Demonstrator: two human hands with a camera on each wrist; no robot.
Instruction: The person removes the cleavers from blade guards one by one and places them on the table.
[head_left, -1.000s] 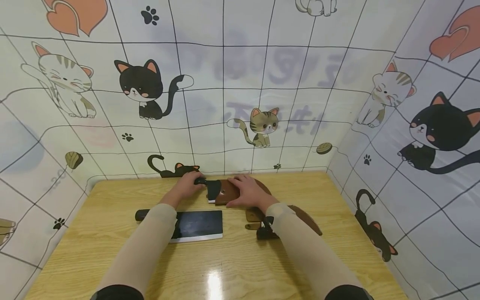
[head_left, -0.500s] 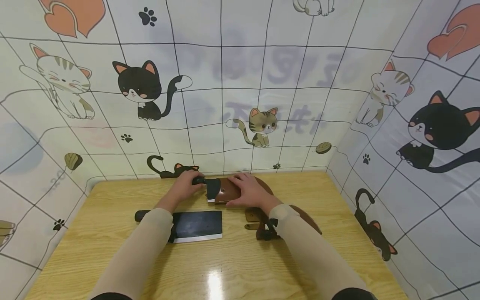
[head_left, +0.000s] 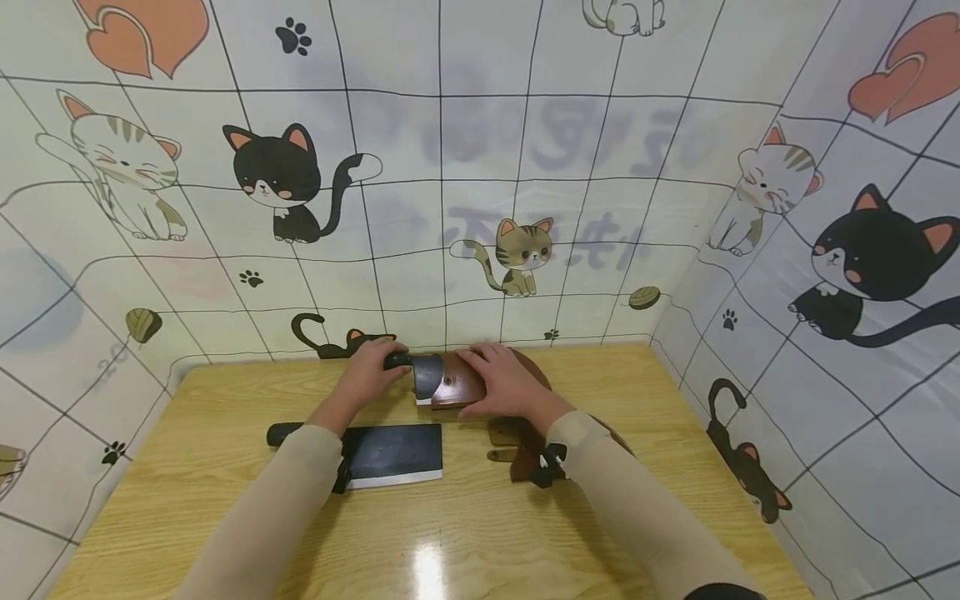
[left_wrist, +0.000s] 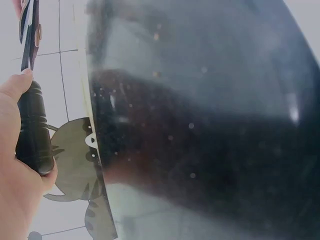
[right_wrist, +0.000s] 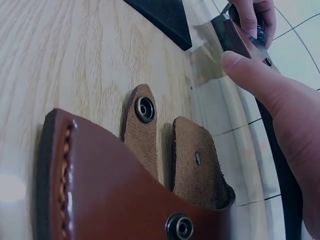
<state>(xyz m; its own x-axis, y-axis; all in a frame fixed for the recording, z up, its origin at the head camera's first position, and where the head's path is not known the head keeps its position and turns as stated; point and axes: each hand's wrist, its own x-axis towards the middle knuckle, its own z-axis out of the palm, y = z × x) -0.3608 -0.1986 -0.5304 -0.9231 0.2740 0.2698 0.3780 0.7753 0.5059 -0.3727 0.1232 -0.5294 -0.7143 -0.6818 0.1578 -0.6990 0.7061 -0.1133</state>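
At the back of the table, my left hand (head_left: 366, 375) grips the black handle (left_wrist: 34, 130) of a cleaver, its thumb lying along the top near the blade. A short stretch of dark blade (head_left: 428, 375) shows between the handle and a brown leather sheath (head_left: 461, 387) that covers the rest. My right hand (head_left: 506, 385) holds this sheath, thumb on its near side and fingers over the far side. Under my right wrist lies a second brown sheath (right_wrist: 115, 185), its unfastened snap strap (right_wrist: 142, 120) and flap (right_wrist: 197, 160) pointing left.
A second cleaver (head_left: 395, 452) with a black handle lies bare on the wooden table (head_left: 375, 533), partly under my left forearm. Its blade (left_wrist: 225, 75) fills most of the left wrist view. Cat-printed cloth (head_left: 405, 200) walls in the back and sides.
The sheathed cleaver has tilted slightly, so its snap and dark blade show more brightly. My left hand has shifted a little left since a second ago; both hands keep their holds.
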